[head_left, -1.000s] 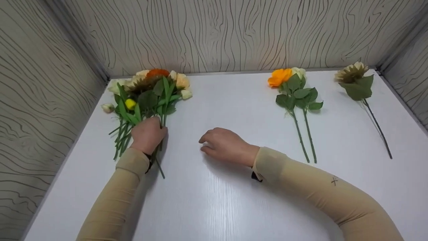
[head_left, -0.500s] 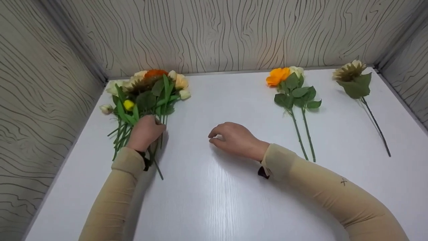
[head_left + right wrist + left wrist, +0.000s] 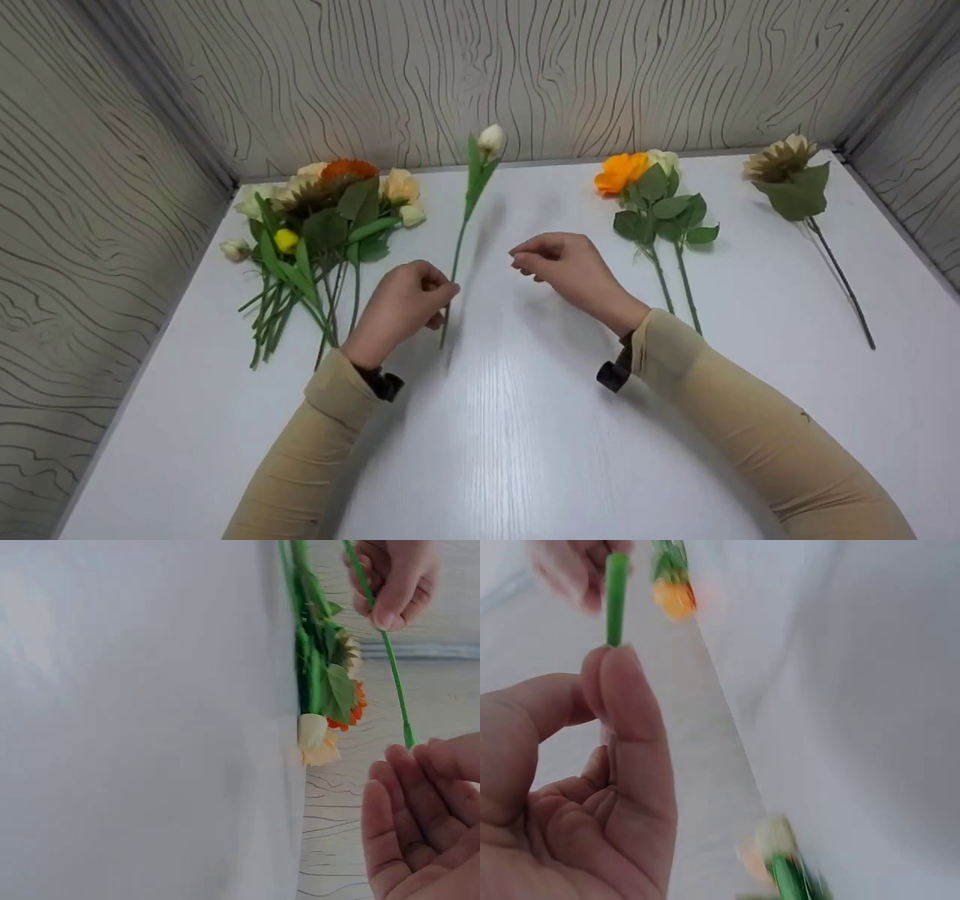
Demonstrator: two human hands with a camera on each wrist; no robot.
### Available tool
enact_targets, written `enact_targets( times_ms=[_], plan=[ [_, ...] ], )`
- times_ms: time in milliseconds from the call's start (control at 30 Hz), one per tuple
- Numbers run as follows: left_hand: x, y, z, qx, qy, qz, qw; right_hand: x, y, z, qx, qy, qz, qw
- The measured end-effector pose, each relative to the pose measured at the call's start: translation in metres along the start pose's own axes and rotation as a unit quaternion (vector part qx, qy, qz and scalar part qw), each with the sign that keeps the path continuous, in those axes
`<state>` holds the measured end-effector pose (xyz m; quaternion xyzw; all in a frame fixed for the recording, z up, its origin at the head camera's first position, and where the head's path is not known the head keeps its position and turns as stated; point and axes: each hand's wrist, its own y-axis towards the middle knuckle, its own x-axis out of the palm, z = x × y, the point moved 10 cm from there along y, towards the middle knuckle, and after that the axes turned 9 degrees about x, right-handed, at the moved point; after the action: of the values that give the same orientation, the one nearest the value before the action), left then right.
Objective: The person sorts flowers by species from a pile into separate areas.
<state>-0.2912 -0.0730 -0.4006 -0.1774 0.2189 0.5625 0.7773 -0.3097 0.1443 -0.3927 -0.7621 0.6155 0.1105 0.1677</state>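
Note:
My left hand (image 3: 401, 304) pinches the thin green stem of a white tulip (image 3: 490, 140) between thumb and forefinger, low on the stem. The tulip stands raised, bud up and leaning slightly right, its shadow on the white table. In the left wrist view a short green stem end (image 3: 615, 596) sticks out past the fingertips. My right hand (image 3: 574, 266) hovers to the right of the tulip, thumb and fingers loosely bent toward each other with nothing between them. From the right wrist, the tulip's stem (image 3: 395, 675) runs down toward the right fingertips and overlaps them in that view.
A heap of mixed artificial flowers (image 3: 360, 202) lies at the back left, stems toward the front. An orange flower (image 3: 622, 174) and a pale rose (image 3: 664, 159) lie at the back right. A cream flower (image 3: 784, 169) is farther right. A wood-patterned wall (image 3: 420, 75) borders the table.
My left hand has drawn the white tulip out of the left heap, moving it right and raising it. My right hand has shifted right and farther from the body.

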Motion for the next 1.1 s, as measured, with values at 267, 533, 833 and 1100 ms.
enact_targets(
  times_ms=[267, 533, 833, 1100],
  plan=[
    [0.062, 0.008, 0.041, 0.09, 0.04, -0.025, 0.9948, -0.02, 0.001, 0.022, 0.077, 0.139, 0.016, 0.987],
    [0.092, 0.004, 0.062, 0.168, 0.086, -0.026, 0.9817, -0.032, -0.006, 0.034, 0.112, 0.22, 0.014, 0.969],
    [0.103, 0.008, 0.049, 0.112, -0.061, -0.069, 0.9894, -0.034, -0.003, 0.037, 0.127, 0.217, -0.004, 0.968],
    [0.098, 0.011, 0.047, 0.106, -0.031, -0.072, 0.9913, -0.022, 0.009, 0.038, 0.163, 0.252, -0.029, 0.953]
  ],
)
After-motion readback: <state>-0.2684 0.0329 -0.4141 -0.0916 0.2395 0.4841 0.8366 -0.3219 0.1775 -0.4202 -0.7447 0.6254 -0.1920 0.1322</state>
